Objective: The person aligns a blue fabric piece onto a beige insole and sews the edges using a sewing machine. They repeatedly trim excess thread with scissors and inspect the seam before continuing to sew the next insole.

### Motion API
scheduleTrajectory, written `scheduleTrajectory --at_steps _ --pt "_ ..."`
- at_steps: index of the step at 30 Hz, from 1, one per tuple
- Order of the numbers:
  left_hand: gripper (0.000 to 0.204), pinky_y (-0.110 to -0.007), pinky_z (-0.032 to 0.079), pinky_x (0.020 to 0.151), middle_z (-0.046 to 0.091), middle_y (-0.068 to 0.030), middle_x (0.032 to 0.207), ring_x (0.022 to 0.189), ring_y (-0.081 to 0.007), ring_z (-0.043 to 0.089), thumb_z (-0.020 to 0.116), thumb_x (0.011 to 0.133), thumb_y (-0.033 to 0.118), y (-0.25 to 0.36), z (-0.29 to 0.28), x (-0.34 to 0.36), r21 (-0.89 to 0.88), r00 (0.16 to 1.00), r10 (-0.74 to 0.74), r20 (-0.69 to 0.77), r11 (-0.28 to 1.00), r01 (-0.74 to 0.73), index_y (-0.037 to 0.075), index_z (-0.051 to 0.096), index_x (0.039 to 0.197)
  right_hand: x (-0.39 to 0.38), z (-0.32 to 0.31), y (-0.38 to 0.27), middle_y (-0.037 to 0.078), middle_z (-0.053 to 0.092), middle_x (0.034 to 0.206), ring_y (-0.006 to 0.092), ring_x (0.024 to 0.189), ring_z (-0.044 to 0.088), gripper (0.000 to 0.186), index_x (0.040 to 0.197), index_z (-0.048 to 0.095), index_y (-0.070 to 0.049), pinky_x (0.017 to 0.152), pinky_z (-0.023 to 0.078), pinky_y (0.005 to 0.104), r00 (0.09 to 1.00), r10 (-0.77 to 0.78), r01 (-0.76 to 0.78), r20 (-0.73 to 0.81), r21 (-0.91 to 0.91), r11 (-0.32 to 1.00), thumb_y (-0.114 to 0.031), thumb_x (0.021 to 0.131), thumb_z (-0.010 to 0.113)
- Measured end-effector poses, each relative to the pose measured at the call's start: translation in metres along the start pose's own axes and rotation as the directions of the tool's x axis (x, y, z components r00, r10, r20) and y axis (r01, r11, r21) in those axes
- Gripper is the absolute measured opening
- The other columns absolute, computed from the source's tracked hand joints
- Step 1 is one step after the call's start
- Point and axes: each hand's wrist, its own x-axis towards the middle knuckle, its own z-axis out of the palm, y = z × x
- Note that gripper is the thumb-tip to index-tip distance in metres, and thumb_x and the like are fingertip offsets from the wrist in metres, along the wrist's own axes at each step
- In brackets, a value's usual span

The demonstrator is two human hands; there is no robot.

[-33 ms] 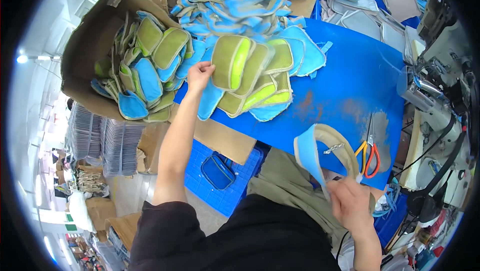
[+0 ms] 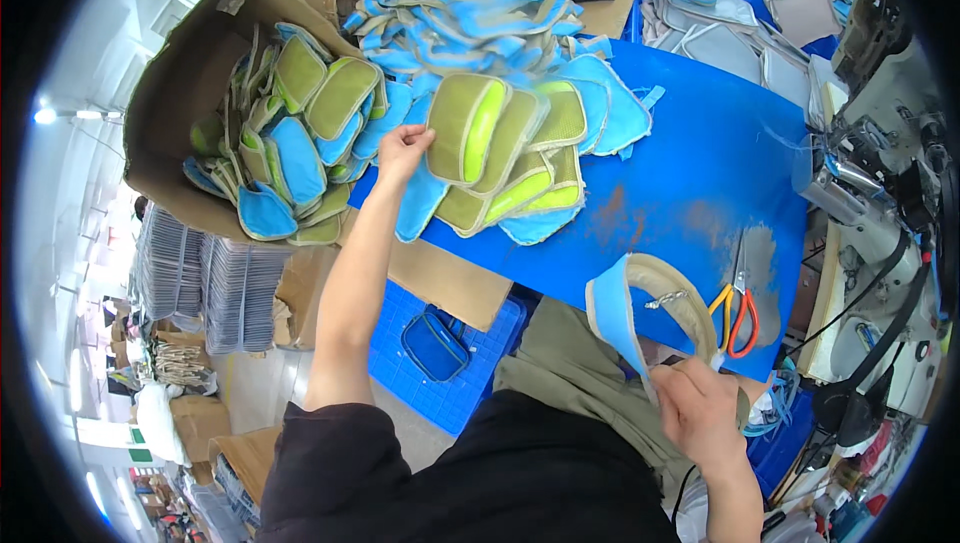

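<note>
Thumb and fingers of my left hand [image 2: 404,153] pinch the left edge of an olive-green fabric panel [image 2: 456,123] with a lime stripe. That panel lies at the top of several overlapping green and blue panels [image 2: 520,188] on the blue table. My right hand [image 2: 700,408] is closed on a curved fabric strip [image 2: 612,308], blue on one face and beige on the other. The strip loops up over the table's near edge. Scissors [image 2: 738,308] with orange and red handles lie just beyond my right hand.
At the left stands a cardboard box [image 2: 160,143] full of green and blue panels. A heap of blue strips [image 2: 470,13] covers the table's far end. Sewing machinery [image 2: 850,188] borders the right side. Below the table is a blue plastic crate [image 2: 385,348].
My left hand and the pinched panel have shifted very slightly to the right and down. The strip in my right hand has dipped a little.
</note>
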Motion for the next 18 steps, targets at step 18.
scheduleTrajectory --at_steps 18 --pt "0.015 -0.023 0.052 0.070 0.073 0.0002 0.088 0.079 -0.0044 0.063 0.081 0.087 0.006 0.255 0.010 -0.154 -0.309 0.769 0.367 0.523 0.923 -0.230 -0.001 0.075 0.099 0.019 -0.028 -0.023 0.000 0.060 0.099 0.0167 0.076 0.062 0.026 0.103 0.071 -0.012 0.058 0.049 0.0317 0.963 -0.269 0.271 0.031 -0.123 0.955 -0.014 0.077 0.072"
